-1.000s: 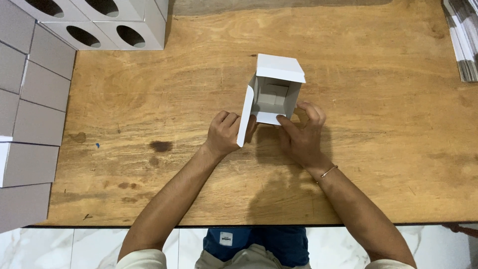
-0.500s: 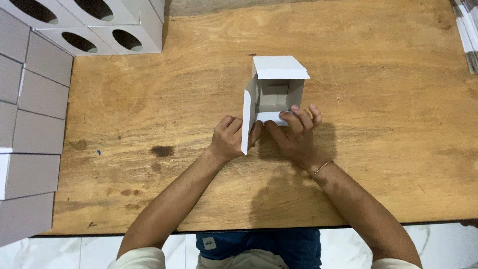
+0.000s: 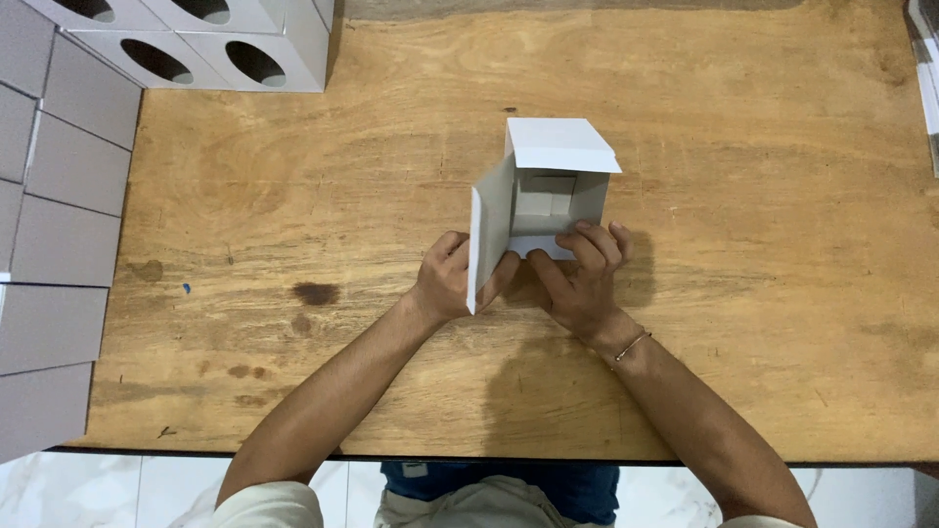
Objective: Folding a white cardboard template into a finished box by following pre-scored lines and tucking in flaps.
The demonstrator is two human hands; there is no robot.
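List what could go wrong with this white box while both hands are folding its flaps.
1. The tall side flap stands loose by the left hand; a careless push could crease it off its fold line.
2. The right hand presses the near flap into the white box, whose walls look thin; too much force might buckle them.
3. The box is steadied only at its near edge on the wooden table, so it may slide away.
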